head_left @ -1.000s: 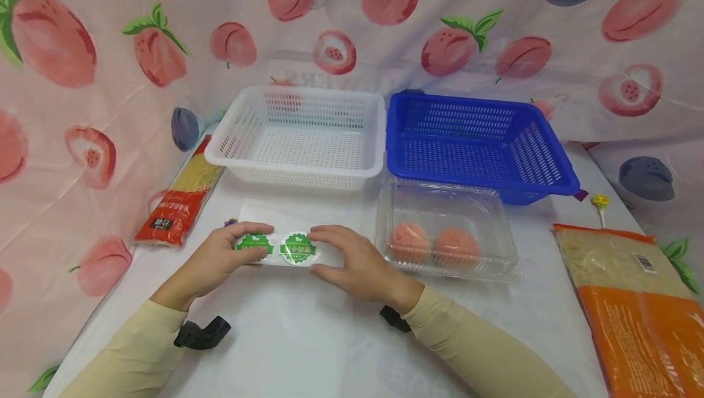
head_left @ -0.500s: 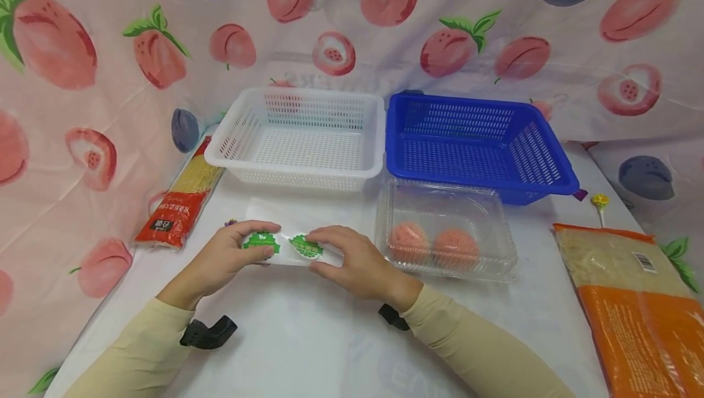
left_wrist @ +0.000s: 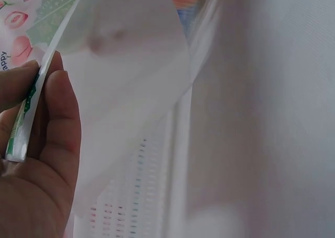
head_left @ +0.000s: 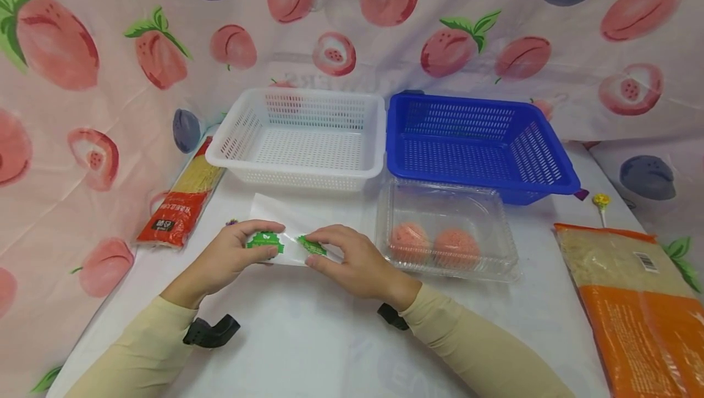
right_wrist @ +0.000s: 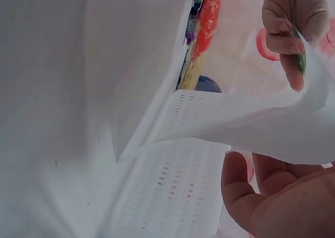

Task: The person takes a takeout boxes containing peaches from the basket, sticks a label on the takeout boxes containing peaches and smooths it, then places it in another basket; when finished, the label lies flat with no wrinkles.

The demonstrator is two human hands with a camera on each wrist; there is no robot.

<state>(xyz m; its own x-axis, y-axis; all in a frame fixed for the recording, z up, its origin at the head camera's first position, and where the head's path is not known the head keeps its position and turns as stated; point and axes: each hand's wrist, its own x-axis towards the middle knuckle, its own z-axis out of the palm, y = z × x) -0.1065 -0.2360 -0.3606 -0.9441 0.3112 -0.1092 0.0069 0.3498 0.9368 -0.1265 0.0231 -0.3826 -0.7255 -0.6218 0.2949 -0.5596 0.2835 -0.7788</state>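
Observation:
A white sticker sheet (head_left: 286, 217) is held up off the white table (head_left: 308, 337) by both hands, its far part curving down to the tabletop. Two round green stickers sit near its front edge. My left hand (head_left: 271, 240) pinches the sheet at the left sticker (head_left: 264, 241), thumb underneath. My right hand (head_left: 315, 249) pinches at the right sticker (head_left: 311, 245), which looks bent. In the left wrist view the left hand's fingers (left_wrist: 57, 123) clamp the sheet (left_wrist: 131, 81) edge. The right wrist view shows the sheet (right_wrist: 251, 123) arching over the right hand's fingers (right_wrist: 235, 180).
Behind the hands stand a white basket (head_left: 291, 170) and a blue basket (head_left: 541, 159). A clear lidded box (head_left: 445, 202) holding two pink balls sits right of the hands. A noodle pack (head_left: 178, 202) lies at the left, an orange bag (head_left: 643, 306) and a lollipop (head_left: 601, 202) at the right.
The sheet's front edge has lifted and tilted, so both stickers look narrower. Both hands have shifted slightly away from me, and the right sticker now appears bent under the right fingers.

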